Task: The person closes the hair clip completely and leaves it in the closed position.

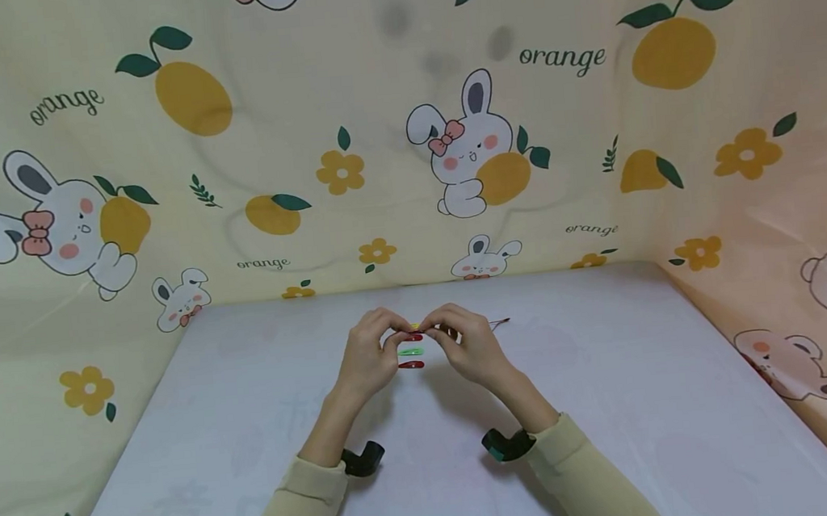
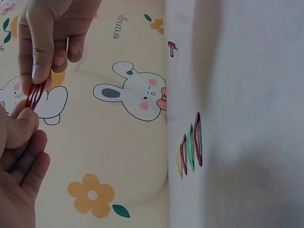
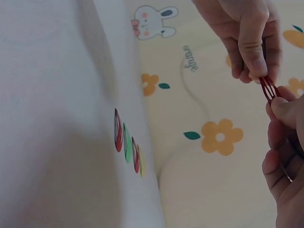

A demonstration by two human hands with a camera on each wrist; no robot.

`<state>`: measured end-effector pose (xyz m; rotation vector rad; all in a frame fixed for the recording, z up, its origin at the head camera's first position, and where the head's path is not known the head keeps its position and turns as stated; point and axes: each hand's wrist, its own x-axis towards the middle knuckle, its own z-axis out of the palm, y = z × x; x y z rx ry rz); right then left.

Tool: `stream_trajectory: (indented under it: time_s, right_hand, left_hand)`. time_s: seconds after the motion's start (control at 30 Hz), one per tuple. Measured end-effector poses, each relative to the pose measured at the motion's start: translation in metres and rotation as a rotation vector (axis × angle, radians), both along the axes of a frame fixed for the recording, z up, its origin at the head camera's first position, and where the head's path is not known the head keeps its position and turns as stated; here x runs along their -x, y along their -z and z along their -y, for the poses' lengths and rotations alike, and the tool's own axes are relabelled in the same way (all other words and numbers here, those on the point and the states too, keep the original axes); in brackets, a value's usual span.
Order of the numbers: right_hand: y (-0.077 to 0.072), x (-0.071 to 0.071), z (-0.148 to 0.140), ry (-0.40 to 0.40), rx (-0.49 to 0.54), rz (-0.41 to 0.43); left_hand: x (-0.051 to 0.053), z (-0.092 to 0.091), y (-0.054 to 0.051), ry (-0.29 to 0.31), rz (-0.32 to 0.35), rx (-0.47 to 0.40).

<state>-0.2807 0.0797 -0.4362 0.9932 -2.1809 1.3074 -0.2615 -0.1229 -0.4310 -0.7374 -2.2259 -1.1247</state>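
Observation:
Both hands meet over the far part of the table and pinch one red snap hair clip between them, raised off the surface. The left hand holds one end between thumb and fingers, the right hand the other. Their fingertips cover the clip's ends. Below lies a row of hair clips: a red clip nearest the person, then a green clip, another red clip and a yellow clip farthest away.
A small dark red item lies on the table to the right of the row, partly behind the right hand in the head view. The white-covered table ends at a printed curtain. Black wrist cameras sit at the cuffs.

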Motion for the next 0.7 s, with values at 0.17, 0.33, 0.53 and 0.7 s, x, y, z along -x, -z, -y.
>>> stream_trajectory:
  time_s: [0.17,0.33,0.53,0.7]
  right_hand:
    - [-0.0009,0.0011,-0.0006,-0.004,0.000,0.003]
    - [-0.0012,0.0004,-0.0005,-0.012,0.003,-0.003]
    - [-0.0004,-0.0005,-0.0002,-0.035,0.013,0.003]
    - [0.0000,-0.0013,0.0000,-0.063,0.033,0.017]
  left_hand:
    - [0.0003,-0.0001,-0.0003,0.007,0.031,-0.011]
    - [-0.0003,0.0015,-0.0012,0.021,0.063,-0.013]
    - [0.0004,0.0046,-0.0009,0.032,0.095,-0.006]
    - [0.0009,0.0069,-0.0022,0.056,0.144,-0.021]
